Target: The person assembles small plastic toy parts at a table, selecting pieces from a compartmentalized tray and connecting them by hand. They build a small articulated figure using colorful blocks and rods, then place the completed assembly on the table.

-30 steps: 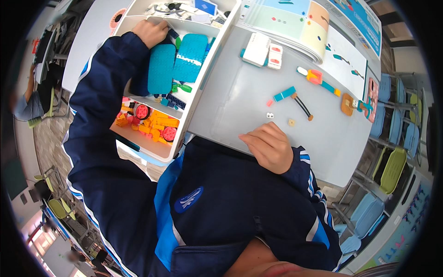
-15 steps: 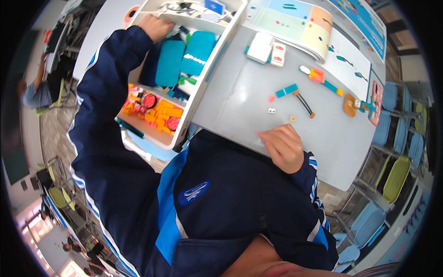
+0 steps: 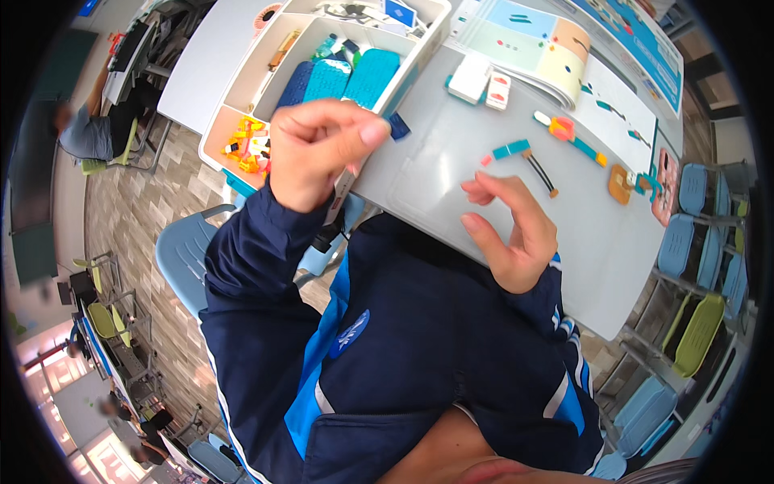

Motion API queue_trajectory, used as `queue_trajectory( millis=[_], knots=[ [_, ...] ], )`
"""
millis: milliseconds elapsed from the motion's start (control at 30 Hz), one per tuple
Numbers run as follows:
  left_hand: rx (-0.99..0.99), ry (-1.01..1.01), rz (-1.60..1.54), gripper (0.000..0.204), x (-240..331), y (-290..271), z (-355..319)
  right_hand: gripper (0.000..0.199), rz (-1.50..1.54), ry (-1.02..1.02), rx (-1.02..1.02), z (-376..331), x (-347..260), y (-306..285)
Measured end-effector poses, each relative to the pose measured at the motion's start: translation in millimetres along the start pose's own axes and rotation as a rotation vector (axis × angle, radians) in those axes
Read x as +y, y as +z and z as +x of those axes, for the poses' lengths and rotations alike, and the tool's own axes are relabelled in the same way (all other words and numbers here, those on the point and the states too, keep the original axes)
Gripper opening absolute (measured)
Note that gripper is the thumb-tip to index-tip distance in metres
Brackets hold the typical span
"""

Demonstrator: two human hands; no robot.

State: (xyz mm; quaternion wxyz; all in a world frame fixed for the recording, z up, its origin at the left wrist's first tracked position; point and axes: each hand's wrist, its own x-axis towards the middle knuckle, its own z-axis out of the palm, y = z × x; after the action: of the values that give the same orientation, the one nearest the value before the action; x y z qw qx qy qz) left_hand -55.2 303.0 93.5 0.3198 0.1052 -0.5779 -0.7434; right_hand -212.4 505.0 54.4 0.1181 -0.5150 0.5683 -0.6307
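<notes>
My left hand is over the front wall of the white sorting tray, thumb and forefinger pinched together. A small dark blue building plate shows at their tips. My right hand hovers above the table's near edge, thumb and fingers apart, holding nothing. Just beyond it lie a teal brick piece with a pink end and a dark thin rod piece. Farther right is a teal arm-like assembly with orange and white parts.
Teal plates and yellow-orange pieces fill tray compartments. White block assemblies stand near an open instruction booklet. At the right edge are a brown-and-teal figure and a pink patterned case. A blue chair stands left.
My left hand has come out of the tray toward me and to the right, with the dark blue plate at its fingertips. My right hand has risen and its fingers have spread.
</notes>
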Motion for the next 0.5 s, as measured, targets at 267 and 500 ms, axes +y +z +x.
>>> queue_trajectory(
  millis=[267, 500],
  knots=[
    [-0.065, -0.116, 0.019, 0.008, -36.3, 87.2, -50.6, 0.037, -0.03, -0.098, 0.068, -14.7, -15.4, -23.3],
    [-0.172, 0.122, 0.621, 0.012, -89.1, 102.2, -39.5, 0.027, -0.399, 0.091, 0.258, -62.1, -1.8, -64.4]
  ],
)
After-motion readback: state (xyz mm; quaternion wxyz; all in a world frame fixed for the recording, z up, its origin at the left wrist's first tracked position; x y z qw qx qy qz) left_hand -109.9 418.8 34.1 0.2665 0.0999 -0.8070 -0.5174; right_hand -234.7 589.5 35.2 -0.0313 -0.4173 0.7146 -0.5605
